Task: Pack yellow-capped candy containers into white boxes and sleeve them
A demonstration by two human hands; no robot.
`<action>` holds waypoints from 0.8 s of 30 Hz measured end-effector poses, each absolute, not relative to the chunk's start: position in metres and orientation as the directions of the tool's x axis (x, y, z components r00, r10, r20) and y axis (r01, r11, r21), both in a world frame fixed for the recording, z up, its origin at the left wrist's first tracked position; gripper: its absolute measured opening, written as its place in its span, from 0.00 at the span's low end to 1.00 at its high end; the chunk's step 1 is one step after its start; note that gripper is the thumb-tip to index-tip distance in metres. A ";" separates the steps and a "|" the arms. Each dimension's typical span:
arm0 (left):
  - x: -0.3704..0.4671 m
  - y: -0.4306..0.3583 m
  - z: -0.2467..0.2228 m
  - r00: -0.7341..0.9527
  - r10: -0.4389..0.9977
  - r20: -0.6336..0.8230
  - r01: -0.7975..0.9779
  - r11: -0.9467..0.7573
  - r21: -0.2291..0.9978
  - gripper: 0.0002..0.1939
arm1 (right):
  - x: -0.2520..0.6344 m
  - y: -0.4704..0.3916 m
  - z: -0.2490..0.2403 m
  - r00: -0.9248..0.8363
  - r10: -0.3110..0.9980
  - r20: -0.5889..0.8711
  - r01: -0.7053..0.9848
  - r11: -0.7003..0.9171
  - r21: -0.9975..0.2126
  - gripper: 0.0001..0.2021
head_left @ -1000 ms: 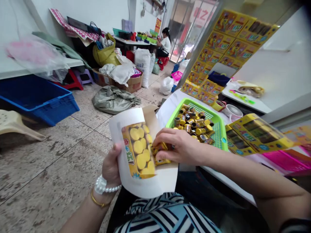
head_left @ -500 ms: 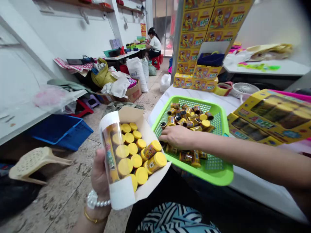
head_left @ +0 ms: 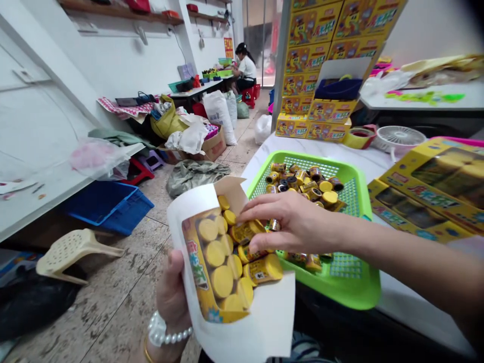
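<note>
My left hand (head_left: 172, 292) is wrapped round the side of an open cardboard display box (head_left: 194, 267) with a clear window. Inside it stand several small canisters with yellow lids (head_left: 222, 281). One labelled canister (head_left: 262, 269) lies on its side at the open flap. Over the opening, my right hand (head_left: 295, 219) has its fingers closed about a small yellow-labelled canister (head_left: 244, 233), partly hidden by the fingers. Behind the box, a green plastic basket (head_left: 359, 287) on the table holds many loose canisters (head_left: 313, 189), some showing dark open ends.
Closed yellow boxes (head_left: 427, 201) lie at the right. More boxes (head_left: 310, 55) are stacked at the back beside a tape roll (head_left: 357, 138) and a white fan (head_left: 401, 136). A cream stool (head_left: 71, 247) and blue crate (head_left: 113, 204) stand left; a person (head_left: 245, 68) sits far off.
My right hand has come from the green basket to the box opening with a canister. My left hand has tilted the box, turning its window more towards me.
</note>
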State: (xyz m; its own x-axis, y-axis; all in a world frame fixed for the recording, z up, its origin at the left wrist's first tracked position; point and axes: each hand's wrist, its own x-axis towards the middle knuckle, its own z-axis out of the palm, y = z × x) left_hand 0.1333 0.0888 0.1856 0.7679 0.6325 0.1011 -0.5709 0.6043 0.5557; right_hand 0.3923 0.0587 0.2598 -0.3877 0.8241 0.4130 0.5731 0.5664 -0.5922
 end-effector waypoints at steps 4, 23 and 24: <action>0.119 0.091 0.189 0.776 0.611 0.156 -0.593 0.624 0.509 0.21 | 0.407 0.069 0.253 -0.192 0.889 0.417 0.649 0.434 -0.626 0.12; 0.117 0.092 0.176 0.772 0.597 0.218 -0.621 0.639 0.453 0.27 | 0.385 0.082 0.189 -0.212 0.970 0.119 0.789 0.242 -0.565 0.12; 0.115 0.092 0.174 0.767 0.600 0.225 -0.629 0.637 0.446 0.27 | 0.390 0.082 0.199 -0.133 0.970 0.202 0.731 0.234 -0.641 0.13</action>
